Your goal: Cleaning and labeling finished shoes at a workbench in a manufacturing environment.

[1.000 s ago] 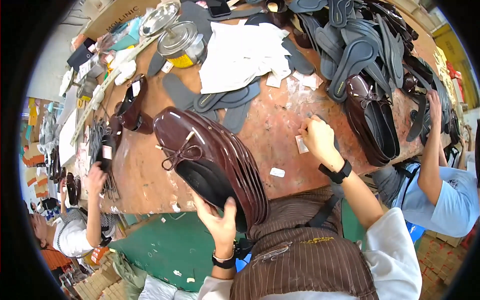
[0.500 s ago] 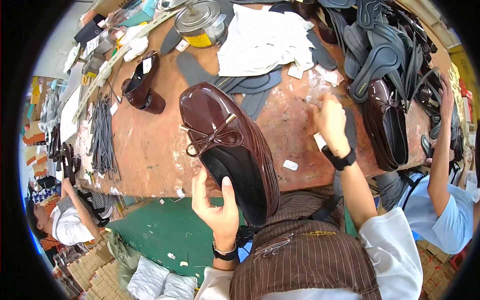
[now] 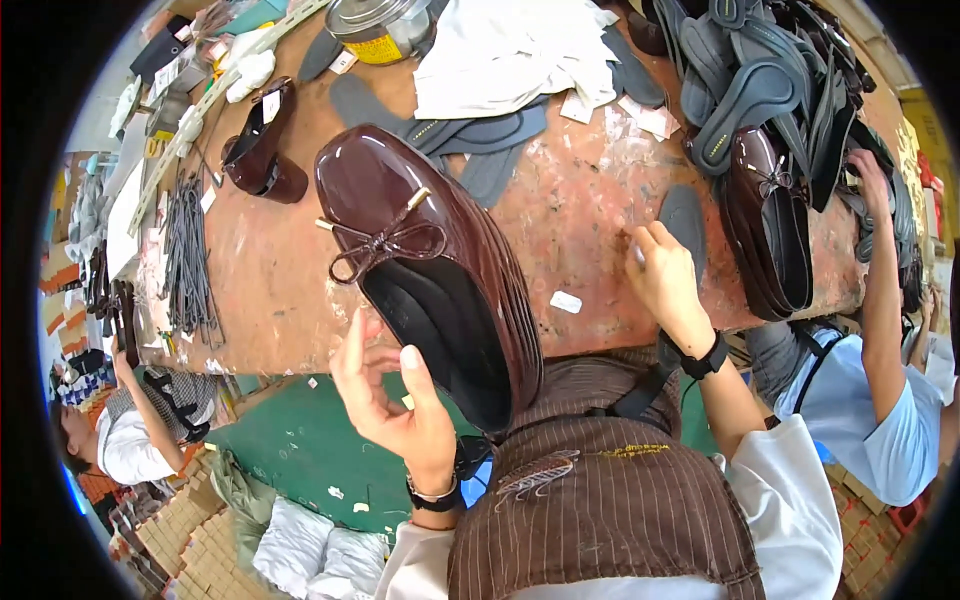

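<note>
At the near edge of the desk [image 3: 270, 290], a stack of glossy dark-red shoes [image 3: 468, 285] tilts leftward, the left hand [image 3: 388, 405] loosely spread at its left side, while farther right the right hand [image 3: 664, 272] curls near a grey insole [image 3: 685, 215], its grasp unclear.

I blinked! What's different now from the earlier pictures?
The left hand opened and slid left to the top shoe's edge. The small label by the right hand no longer shows; I can't tell if it's held. The left co-worker's hand drew back from the dark straps. The white cloth and metal can stayed.
</note>
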